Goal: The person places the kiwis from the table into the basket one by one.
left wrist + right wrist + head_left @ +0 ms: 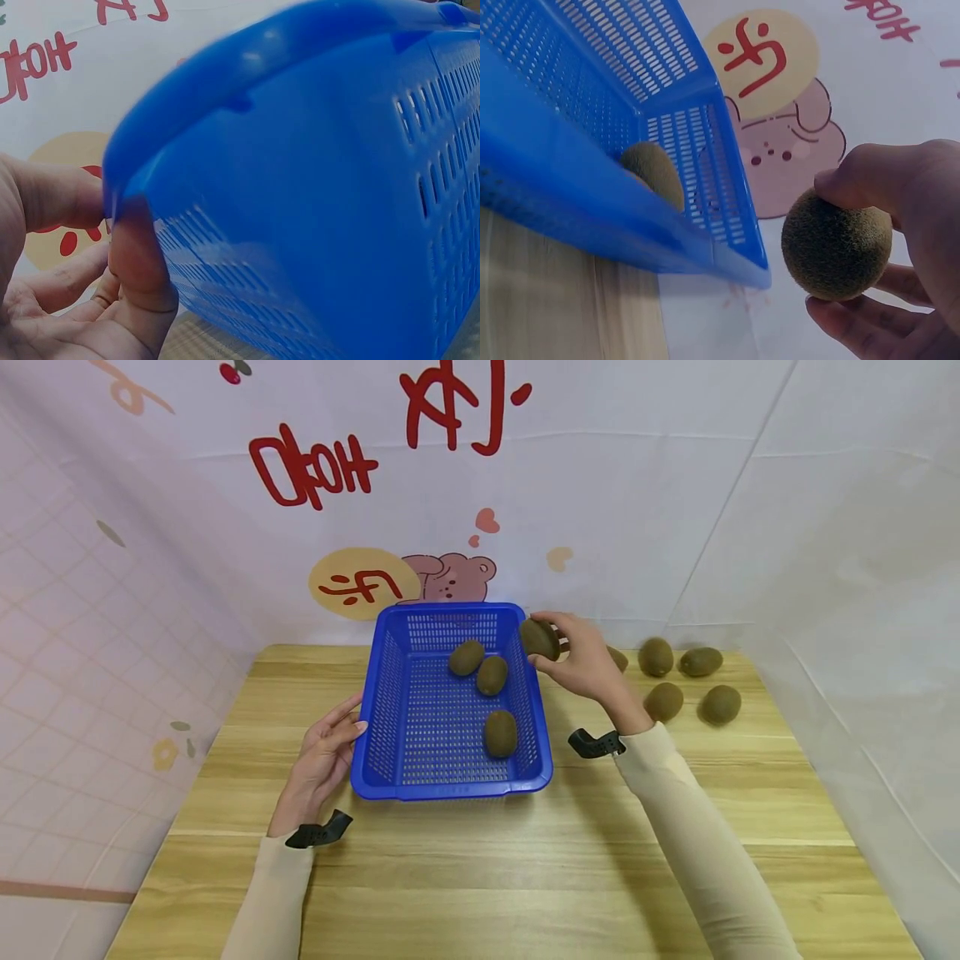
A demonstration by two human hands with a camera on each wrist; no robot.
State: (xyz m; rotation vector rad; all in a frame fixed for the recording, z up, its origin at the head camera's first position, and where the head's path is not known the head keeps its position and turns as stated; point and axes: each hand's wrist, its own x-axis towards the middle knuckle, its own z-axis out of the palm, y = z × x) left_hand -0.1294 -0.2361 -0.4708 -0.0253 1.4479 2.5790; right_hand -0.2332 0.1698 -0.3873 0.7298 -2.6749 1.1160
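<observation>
A blue plastic basket (450, 792) with slotted walls stands on the table, three brown kiwis inside, among them one kiwi (500, 733) near its front right. My left hand (327, 756) pinches the basket's left rim between thumb and fingers; the left wrist view shows the thumb (56, 196) at the rim and a finger under it. Just outside the right rim, near the back corner, my right hand (581, 660) holds a fuzzy kiwi (836, 244) between thumb and fingertips. That kiwi is up at about rim height in the head view.
Right of the basket several kiwis lie on the wooden table (480, 877), such as one kiwi (720, 705) and another kiwi (656, 657). One more is partly hidden behind the right hand. A printed cloth (600, 510) hangs behind the table, with cloth at both sides.
</observation>
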